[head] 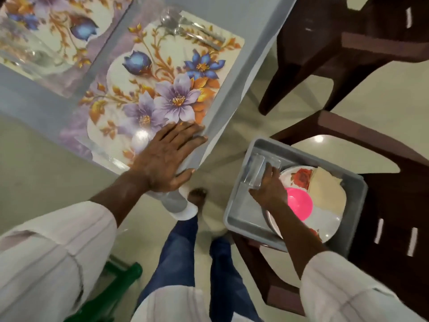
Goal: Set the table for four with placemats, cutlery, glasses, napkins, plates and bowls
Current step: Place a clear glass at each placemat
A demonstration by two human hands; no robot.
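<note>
Glass gripped in the tub, palm flat on the table corner.
The right hand (269,189) curls its fingers round a clear glass (254,169) inside the grey tub (234,219), beside a pink bowl (299,203). The left hand (162,156) lies flat, fingers straight, on the floral placemat (162,89) at the table's (34,105) near corner. Cutlery (197,33) lies along the placemat's far edge.
</note>
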